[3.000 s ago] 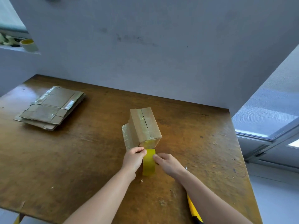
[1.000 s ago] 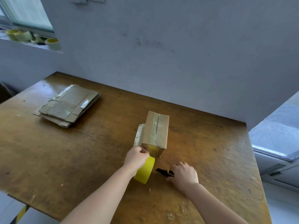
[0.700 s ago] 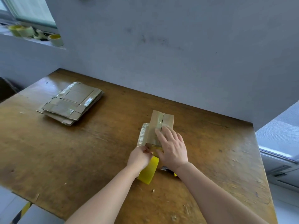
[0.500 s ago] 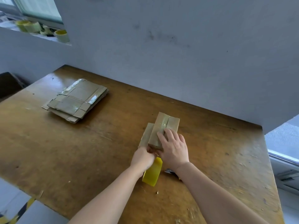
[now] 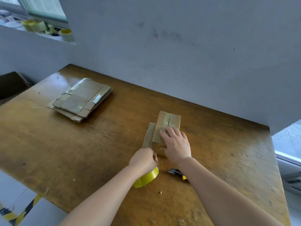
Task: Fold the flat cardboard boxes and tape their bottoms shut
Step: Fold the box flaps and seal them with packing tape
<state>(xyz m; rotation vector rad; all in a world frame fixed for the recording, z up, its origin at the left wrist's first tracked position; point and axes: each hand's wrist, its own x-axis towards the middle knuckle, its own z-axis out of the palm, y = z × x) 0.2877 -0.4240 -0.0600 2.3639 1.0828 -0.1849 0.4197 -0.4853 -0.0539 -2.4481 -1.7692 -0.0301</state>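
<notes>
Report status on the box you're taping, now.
Left hand grips yellow tape roll. Right hand flat on box, pressing the taped bottom seam. Cutter lies on table under right forearm, clear of the box.

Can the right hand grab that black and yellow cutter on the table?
Probably yes. The cutter lies close by the right wrist with nothing on it, and the right hand only presses flat on the box, holding nothing.
</notes>
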